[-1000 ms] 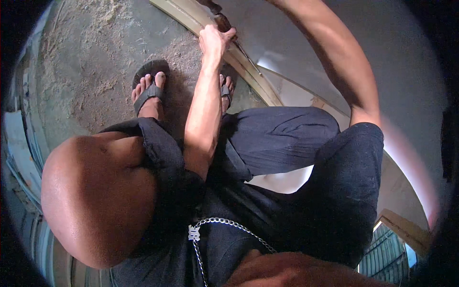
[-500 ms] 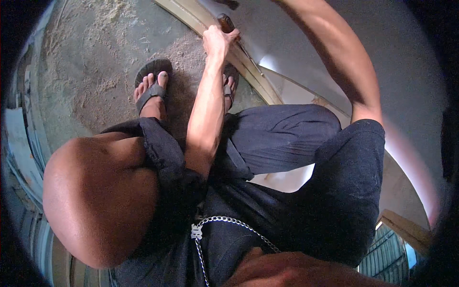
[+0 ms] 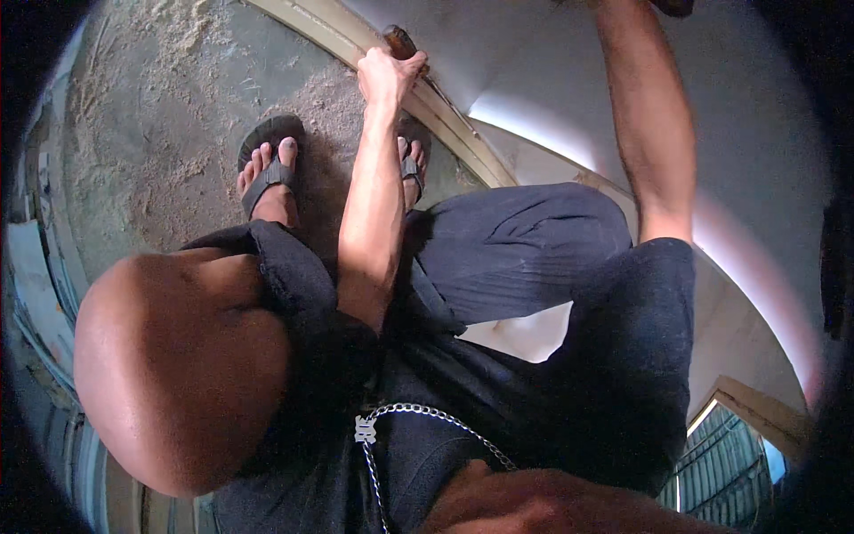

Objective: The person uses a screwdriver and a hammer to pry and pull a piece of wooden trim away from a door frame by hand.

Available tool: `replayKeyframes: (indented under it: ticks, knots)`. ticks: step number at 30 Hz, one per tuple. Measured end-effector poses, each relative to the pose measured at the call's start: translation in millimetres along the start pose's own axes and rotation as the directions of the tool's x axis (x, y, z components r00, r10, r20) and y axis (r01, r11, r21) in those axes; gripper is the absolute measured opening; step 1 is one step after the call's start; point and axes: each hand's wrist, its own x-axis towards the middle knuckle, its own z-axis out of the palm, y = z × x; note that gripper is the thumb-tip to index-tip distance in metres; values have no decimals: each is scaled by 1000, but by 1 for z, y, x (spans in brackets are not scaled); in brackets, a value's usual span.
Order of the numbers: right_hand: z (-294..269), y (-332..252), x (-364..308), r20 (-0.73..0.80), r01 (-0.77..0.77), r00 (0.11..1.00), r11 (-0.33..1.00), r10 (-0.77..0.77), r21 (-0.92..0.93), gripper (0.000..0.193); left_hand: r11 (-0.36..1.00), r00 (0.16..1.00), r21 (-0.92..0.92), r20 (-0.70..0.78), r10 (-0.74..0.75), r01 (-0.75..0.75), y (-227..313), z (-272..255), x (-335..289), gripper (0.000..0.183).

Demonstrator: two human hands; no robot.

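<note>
My left hand is closed around the dark brown handle of a chisel. Its thin metal shaft slants down to the right along a pale wooden frame piece, and the tip rests on or close to the wood. My right forearm is raised beyond my right knee. The right hand itself lies past the top edge, out of sight. A dark object, cut off by the same edge, shows just right of that wrist; its kind cannot be made out.
Sawdust and dirt cover the concrete floor around my sandalled feet. A large grey panel spreads along the right behind the frame piece. Bluish stacked strips stand at the left rim. A wooden-edged opening shows at lower right.
My right arm has swung to the right and straightened. The dark object at the top edge now shows at the right instead of near the chisel. The left hand keeps its grip.
</note>
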Motion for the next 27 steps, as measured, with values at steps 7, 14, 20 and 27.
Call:
replayKeyframes:
  ticks: [7, 14, 20, 27]
  knots:
    - [32, 116, -14, -137, -189, 950, 869, 279, 457, 41, 990, 975, -71, 176, 135, -124, 37, 5, -20, 49]
    - [69, 175, -6, -135, -240, 883, 681, 449, 691, 41, 896, 855, 115, 373, 362, -429, 88, 17, -63, 41]
    - [96, 211, -1, 1, -293, 936, 776, 353, 559, 44, 933, 924, 144, 249, 290, -331, 82, 34, -60, 48]
    - [90, 173, -21, -15, -304, 936, 833, 351, 462, 44, 953, 953, 29, 29, 301, -301, 14, -2, -21, 51]
